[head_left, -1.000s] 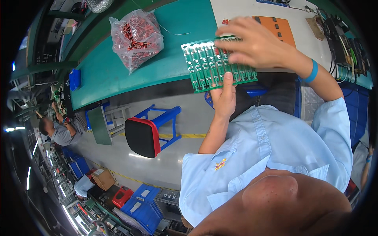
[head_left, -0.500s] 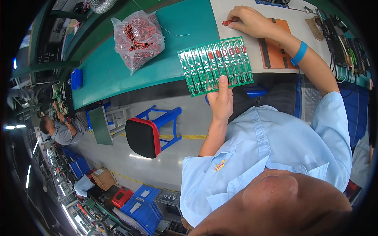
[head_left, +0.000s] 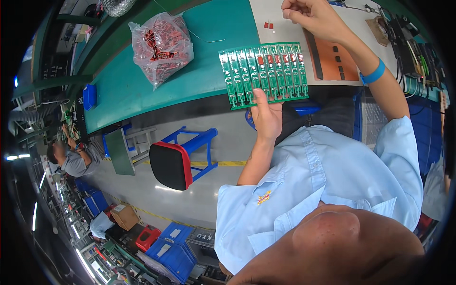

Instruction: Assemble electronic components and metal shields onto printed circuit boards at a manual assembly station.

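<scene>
From my remote station, I have the left hand (head_left: 268, 119) grasping the green rectangular circuit-board panel (head_left: 241, 76) over the green-topped table's (head_left: 204, 71) edge, and judge red blocky components (head_left: 260, 60) are being fitted, needing careful alignment next, though I cannot tell whether the right hand's (head_left: 319, 20) curled fingers hold one.

My surface (head_left: 209, 71), green to the left and pale to the right, above a grey floor (head_left: 209, 202).
On the green part lies a clear plastic bag (head_left: 164, 52) stuffed with red leaded components; on the pale part, toward the far side, I have two small red components (head_left: 269, 25) close together. Right of them and nearer me rests an orange panel (head_left: 327, 61) bearing a row of small dark blocks (head_left: 335, 49), then a brown piece (head_left: 377, 32) of unclear material, near dark tools and cables (head_left: 412, 54). A blue stool (head_left: 170, 166) with a red-edged black seat stands on the floor.
</scene>
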{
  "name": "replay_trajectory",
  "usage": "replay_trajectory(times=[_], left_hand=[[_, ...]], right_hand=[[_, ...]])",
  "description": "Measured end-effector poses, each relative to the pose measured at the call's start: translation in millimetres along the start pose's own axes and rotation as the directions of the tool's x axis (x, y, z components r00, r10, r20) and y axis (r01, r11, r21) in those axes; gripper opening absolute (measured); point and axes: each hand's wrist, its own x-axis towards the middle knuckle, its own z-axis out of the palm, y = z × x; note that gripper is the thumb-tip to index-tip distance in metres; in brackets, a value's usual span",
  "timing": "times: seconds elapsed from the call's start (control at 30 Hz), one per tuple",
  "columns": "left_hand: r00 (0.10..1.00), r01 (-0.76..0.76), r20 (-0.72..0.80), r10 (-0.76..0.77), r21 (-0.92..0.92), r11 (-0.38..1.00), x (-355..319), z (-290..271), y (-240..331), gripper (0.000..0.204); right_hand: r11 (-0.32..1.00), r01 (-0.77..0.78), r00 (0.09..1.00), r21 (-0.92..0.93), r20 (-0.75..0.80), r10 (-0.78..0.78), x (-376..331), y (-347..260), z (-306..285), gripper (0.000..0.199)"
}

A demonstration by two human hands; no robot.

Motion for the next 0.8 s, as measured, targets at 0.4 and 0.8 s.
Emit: replay_trajectory(times=[0.4,0.8], left_hand=[[0.999,0.039,0.006,-0.041,0.140,0.989,2,22,-3,0.044],[0.998,-0.001,0.054,-0.019,0.349,0.937,-6,13,-13,0.046]], right_hand=[[0.967,0.102,0.994,0.233,0.023,-0.110,-51,-66,4,0.018],[0.932,0.227,0.968,0.284,0.042,-0.248,-65,-59,17,0.021]])
